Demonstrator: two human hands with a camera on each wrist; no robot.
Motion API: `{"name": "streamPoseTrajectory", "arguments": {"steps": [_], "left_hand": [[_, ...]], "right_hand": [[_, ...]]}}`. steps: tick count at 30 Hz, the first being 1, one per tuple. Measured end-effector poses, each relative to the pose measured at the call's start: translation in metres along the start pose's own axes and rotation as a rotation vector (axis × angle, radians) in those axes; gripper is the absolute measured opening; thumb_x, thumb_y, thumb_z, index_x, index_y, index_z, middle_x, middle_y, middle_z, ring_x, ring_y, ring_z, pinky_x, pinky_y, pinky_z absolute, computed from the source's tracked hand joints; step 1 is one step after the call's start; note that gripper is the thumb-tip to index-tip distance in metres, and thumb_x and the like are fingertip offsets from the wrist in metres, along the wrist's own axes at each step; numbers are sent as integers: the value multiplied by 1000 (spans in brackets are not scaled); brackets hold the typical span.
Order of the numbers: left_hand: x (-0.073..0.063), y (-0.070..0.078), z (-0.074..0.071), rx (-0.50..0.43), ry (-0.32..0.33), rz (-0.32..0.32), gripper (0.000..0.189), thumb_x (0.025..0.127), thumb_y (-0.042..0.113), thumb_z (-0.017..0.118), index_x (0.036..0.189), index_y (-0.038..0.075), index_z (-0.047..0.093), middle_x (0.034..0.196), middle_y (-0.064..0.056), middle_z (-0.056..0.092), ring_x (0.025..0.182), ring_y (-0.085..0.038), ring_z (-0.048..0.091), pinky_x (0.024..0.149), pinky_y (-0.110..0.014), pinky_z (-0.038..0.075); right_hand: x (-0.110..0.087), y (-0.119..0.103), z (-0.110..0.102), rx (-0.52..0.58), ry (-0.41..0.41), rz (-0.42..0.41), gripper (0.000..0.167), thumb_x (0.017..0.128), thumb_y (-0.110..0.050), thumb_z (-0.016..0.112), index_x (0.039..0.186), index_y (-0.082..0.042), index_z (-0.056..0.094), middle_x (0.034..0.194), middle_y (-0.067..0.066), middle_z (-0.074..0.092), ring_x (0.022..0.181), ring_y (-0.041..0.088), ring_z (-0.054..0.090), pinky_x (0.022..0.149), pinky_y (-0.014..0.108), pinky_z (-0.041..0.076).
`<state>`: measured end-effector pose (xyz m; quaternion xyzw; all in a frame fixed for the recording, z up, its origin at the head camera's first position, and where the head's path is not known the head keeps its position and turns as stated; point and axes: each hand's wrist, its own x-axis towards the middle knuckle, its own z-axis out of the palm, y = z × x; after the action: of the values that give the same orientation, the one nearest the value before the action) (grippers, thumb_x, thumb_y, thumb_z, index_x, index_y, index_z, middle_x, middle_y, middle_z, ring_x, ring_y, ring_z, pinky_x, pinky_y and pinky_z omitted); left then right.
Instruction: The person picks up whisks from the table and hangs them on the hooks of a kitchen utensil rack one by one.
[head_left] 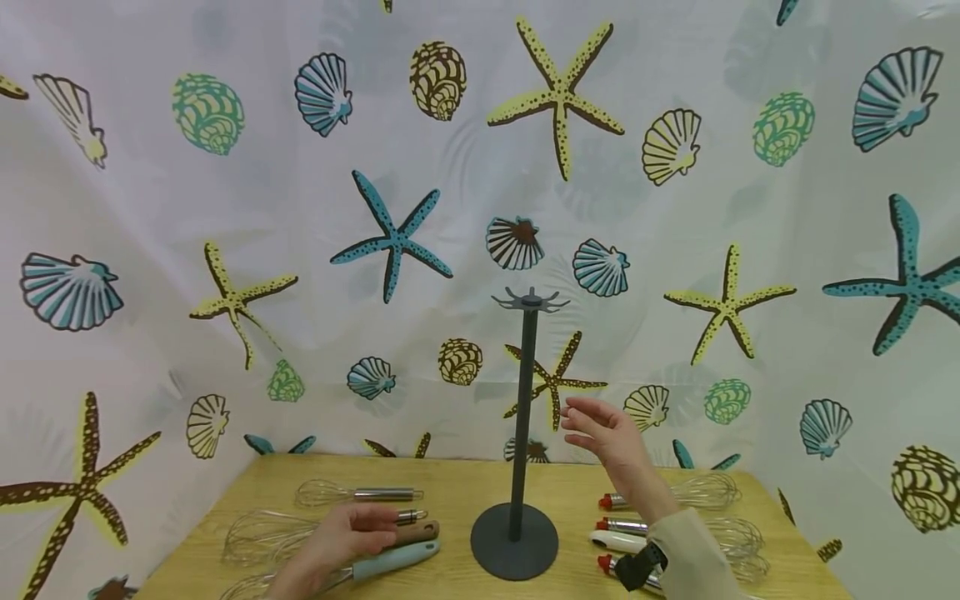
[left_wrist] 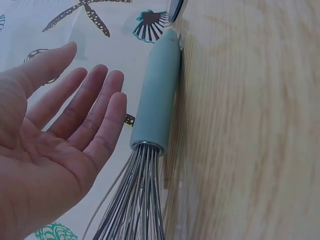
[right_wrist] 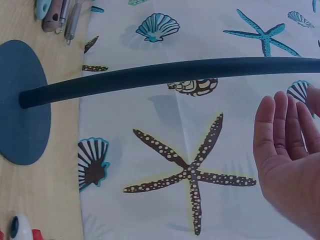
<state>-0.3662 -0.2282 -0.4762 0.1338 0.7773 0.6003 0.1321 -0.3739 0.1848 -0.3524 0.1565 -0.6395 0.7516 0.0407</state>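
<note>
My left hand is over the whisks on the left, fingers relaxed and nothing in its grasp. Nearest to it lies a whisk with a light blue handle; a brown-handled whisk sits just behind. In the left wrist view the palm shows, with fingers spread beside the blue handle. My right hand is raised to the right of the dark stand's pole, its fingers loosely bent and holding nothing. On top of the pole is a ring of hooks, all bare. The round base rests on the table.
Farther back on the left lie whisks with metal handles. On the right, several whisks with red-tipped handles and one with a white handle lie under the right forearm. A shell-and-starfish curtain hangs behind the wooden table.
</note>
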Motion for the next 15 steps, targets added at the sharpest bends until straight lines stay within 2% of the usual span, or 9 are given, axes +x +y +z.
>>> {"name": "streamPoseTrajectory", "arguments": {"steps": [7,15], "left_hand": [[-3,1,-1,17,-1,-3,54,89,19,73,132,-8,55,119,-17,68,104,-19,66,84,-36,56],[-4,-1,-1,32,9,-9,52,87,19,75,129,-7,58,119,-17,69,104,-18,65,84,-34,55]], "right_hand": [[9,-21,2,-31,-22,-38,47,94,-20,68,132,3,55,116,2,68,102,14,68,88,30,57],[12,-37,7,-20,-34,-71,41,94,-20,68,129,-2,59,110,-4,70,100,12,67,88,29,57]]}}
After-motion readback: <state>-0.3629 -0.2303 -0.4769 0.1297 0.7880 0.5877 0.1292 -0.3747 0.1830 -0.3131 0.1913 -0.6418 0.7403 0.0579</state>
